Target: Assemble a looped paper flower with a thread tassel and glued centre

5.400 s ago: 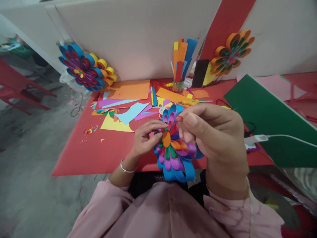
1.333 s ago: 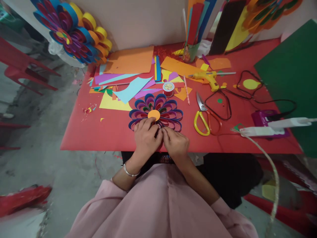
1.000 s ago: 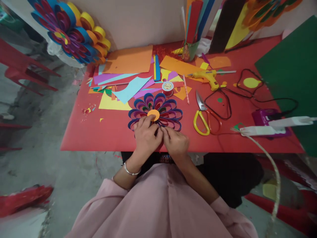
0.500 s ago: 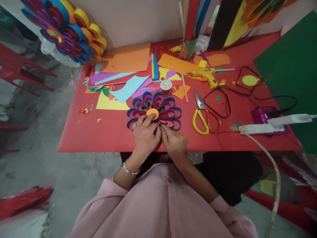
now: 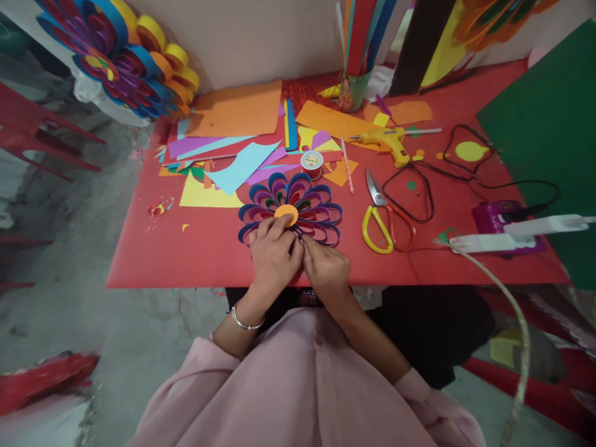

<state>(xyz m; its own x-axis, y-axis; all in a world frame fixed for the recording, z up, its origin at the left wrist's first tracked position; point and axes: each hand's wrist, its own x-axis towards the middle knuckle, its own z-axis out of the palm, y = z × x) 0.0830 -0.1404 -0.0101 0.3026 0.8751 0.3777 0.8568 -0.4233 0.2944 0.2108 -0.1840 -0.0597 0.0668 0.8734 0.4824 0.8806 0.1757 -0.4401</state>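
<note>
Two bare hands work at the near side of a paper flower [image 5: 298, 208], which lies on the red table [image 5: 186, 261] close to the front edge. The left hand [image 5: 277, 251], with a bracelet [image 5: 246, 325] at its wrist, rests palm down over the flower, one fingertip on the orange circle [image 5: 282, 213] at the centre; the other fingers are bent, and I cannot tell whether they grip anything. Just beside it, the right hand [image 5: 328, 268] has thumb and forefinger pinched together at the flower's near side (whatever sits between them is too small to make out). A spool [image 5: 311, 161] stands just beyond the flower, with a pink stick [image 5: 347, 166] near it. Scissors [image 5: 379, 200] with one yellow and one red handle lie to the right, and a yellow glue gun [image 5: 388, 139] lies behind those. To the left are a yellow sheet [image 5: 205, 192], a light-blue piece [image 5: 242, 169] and a big orange sheet [image 5: 237, 110]. At the back, a cup [image 5: 354, 92] holds upright paper strips [image 5: 358, 37].
</note>
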